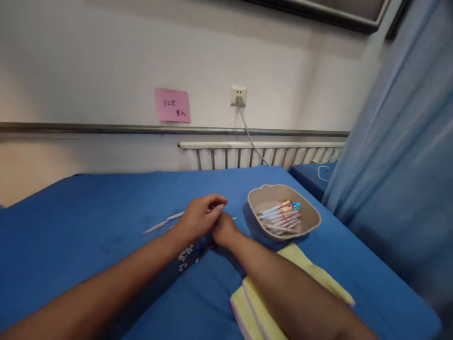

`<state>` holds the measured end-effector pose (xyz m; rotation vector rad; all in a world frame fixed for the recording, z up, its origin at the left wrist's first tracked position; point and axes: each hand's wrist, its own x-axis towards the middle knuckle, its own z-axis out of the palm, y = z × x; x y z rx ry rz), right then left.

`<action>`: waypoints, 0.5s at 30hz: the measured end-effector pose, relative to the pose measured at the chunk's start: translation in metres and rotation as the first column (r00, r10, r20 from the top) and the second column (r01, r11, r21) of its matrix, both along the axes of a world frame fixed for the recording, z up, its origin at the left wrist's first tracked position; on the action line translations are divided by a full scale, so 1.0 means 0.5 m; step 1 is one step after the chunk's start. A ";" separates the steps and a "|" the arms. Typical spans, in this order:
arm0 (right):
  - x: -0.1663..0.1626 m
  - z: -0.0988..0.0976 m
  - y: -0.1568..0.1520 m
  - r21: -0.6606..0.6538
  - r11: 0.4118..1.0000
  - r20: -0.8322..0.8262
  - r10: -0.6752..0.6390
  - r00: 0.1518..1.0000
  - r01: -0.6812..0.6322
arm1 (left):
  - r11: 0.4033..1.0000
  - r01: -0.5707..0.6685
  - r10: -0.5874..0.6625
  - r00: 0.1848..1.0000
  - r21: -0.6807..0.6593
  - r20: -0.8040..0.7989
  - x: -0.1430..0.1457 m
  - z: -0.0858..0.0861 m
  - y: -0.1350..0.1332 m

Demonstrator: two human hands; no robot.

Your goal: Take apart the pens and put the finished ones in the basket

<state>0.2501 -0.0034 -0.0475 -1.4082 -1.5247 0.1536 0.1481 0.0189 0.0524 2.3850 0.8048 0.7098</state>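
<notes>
My left hand (198, 218) and my right hand (225, 229) meet above the blue sheet, their fingers curled and touching. A thin pale tip (234, 218) shows just past my right hand; whatever lies between the fingers is hidden. Two slim pens, a pinkish pen (155, 227) and a whitish pen (175, 216), lie to the left of my left hand. Below my left wrist are small white shapes (186, 254) on a dark blue patch; I cannot tell whether they are loose pieces or a print. A beige basket (313, 218) right of my hands holds several pens (281, 218).
A folded yellow cloth (260, 309) lies under my right forearm. The blue-covered bed (88, 212) reaches a wall with a white rail (226, 145), a plugged socket (239, 96) and a pink note (172, 105). A blue curtain (399, 141) hangs on the right.
</notes>
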 end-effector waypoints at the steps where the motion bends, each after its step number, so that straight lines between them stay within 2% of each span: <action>1: -0.012 -0.008 0.004 -0.056 0.998 -0.041 0.024 0.999 -0.026 | 0.996 -0.085 0.085 0.996 -0.026 0.013 -0.056 -0.015 0.007; 3: -0.024 -0.020 0.009 -0.169 0.984 -0.141 0.037 0.989 -0.061 | 0.952 -0.302 0.303 0.952 -0.044 0.042 -0.160 -0.052 0.020; 6: -0.018 -0.023 0.007 -0.222 0.974 -0.202 0.008 0.979 -0.053 | 0.875 -0.476 0.479 0.877 -0.087 0.028 -0.268 -0.101 0.033; 8: -0.003 -0.017 0.002 -0.229 0.973 -0.213 -0.021 0.977 -0.029 | 0.853 -0.504 0.513 0.858 -0.132 0.040 -0.297 -0.116 0.040; 10: 0.017 -0.007 -0.005 -0.231 0.972 -0.200 -0.092 0.975 0.044 | 0.855 -0.501 0.513 0.855 -0.134 0.078 -0.301 -0.120 0.045; 13: 0.048 0.005 -0.013 -0.245 0.952 -0.144 -0.222 0.964 0.183 | 0.899 -0.421 0.430 0.900 -0.123 0.067 -0.287 -0.124 0.047; 15: 0.063 0.009 -0.017 -0.285 0.928 -0.049 -0.266 0.963 0.242 | 0.929 -0.353 0.359 0.932 -0.110 0.049 -0.279 -0.133 0.044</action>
